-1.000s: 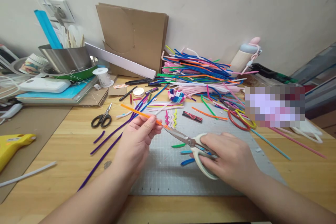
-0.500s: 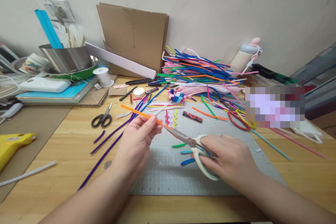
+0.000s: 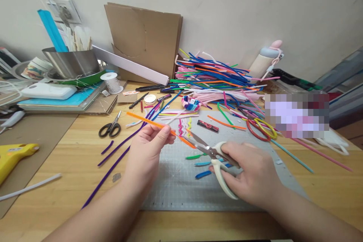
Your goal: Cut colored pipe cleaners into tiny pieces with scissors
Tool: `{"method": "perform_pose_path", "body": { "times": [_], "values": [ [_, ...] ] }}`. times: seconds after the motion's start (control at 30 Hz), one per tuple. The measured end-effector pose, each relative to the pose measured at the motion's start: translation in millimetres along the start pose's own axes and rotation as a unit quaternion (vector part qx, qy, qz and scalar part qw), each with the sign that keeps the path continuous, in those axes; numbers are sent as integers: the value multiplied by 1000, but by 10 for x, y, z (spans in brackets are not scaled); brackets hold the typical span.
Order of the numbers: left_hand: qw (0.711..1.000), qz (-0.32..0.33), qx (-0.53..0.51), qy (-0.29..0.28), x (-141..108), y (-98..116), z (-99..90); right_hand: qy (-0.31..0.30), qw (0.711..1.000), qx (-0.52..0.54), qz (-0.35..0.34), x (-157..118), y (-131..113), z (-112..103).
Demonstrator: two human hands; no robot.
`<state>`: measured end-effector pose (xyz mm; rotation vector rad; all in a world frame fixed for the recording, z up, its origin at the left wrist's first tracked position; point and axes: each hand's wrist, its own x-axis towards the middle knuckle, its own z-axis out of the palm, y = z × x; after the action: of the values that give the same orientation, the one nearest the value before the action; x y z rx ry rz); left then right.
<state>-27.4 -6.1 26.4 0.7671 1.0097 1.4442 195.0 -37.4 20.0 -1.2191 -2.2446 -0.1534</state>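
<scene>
An orange pipe cleaner (image 3: 147,121) is pinched between the thumb and fingers of my left hand (image 3: 154,141), its long end pointing up and left. My right hand (image 3: 249,170) grips the white-handled scissors (image 3: 221,174), whose blades are parted and point toward the pipe cleaner's lower right end. Beside the blades shows an orange piece (image 3: 186,142); whether it is joined to the held length I cannot tell. Under the scissors, green (image 3: 194,157) and blue (image 3: 203,174) pieces lie on the grey cutting mat (image 3: 176,193).
Black scissors (image 3: 110,129) lie left of the mat, near long purple pipe cleaners (image 3: 109,174). A colourful pile of pipe cleaners (image 3: 218,75) sits at the back, beside a bottle (image 3: 262,60). The yellow glue gun (image 3: 14,157) is at far left. A marker (image 3: 208,126) rests on the mat.
The scissors have shifted slightly right and down, and their blades have opened wider. More of the orange piece now shows beside the blades. My left hand has barely moved.
</scene>
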Motion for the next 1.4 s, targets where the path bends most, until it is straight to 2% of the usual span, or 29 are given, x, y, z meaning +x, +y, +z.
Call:
{"method": "perform_pose_path", "body": {
  "times": [0.13, 0.53, 1.4],
  "values": [
    [999, 29, 41, 0, -11, -1, -12, -20, 1000, -7, -20, -10, -25, 11],
    [998, 32, 48, -6, -5, -2, -13, -19, 999, -39, -19, -12, -12, 24],
    [1000, -26, -7, 16, -13, 21, 17, -26, 999, -41, -25, -15, 0, 26]
  ]
}}
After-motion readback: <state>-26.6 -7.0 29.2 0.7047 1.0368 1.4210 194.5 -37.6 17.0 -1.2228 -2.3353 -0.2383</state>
